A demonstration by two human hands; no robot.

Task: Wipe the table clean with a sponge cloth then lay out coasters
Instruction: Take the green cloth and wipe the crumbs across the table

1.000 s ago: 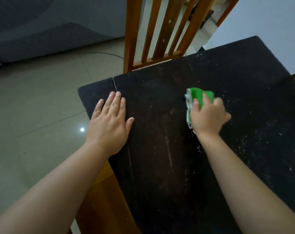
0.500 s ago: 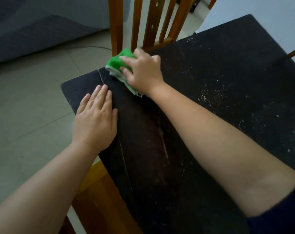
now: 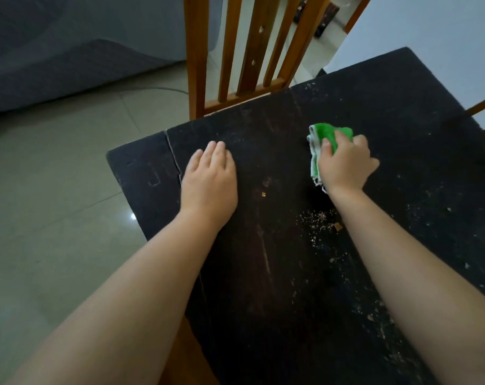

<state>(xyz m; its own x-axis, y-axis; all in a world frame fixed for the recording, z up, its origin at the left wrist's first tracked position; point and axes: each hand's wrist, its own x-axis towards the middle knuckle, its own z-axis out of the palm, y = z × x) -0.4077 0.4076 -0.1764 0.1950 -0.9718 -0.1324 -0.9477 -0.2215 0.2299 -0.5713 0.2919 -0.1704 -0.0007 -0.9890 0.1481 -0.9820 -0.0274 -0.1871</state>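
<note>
**Crumbs Still on the Dark Worktop**

The right hand [image 3: 345, 165] has its grip curled around one green sponge cloth [image 3: 323, 147], which is bunched up and pressed on the black worktop [image 3: 402, 107], past the middle. The left hand [image 3: 209, 183] lies flat on the worktop with its grip released, fingers straight, holding nothing.

To wipe well, I think the cloth should lie flatter and push the crumbs [image 3: 317, 222] one way, toward an edge, not scatter them. One little heap sits near the right wrist, and many more specks dot the right side.

I count two hands, one cloth, and one wooden chair back [image 3: 252, 51] behind the worktop. No coasters show.
</note>
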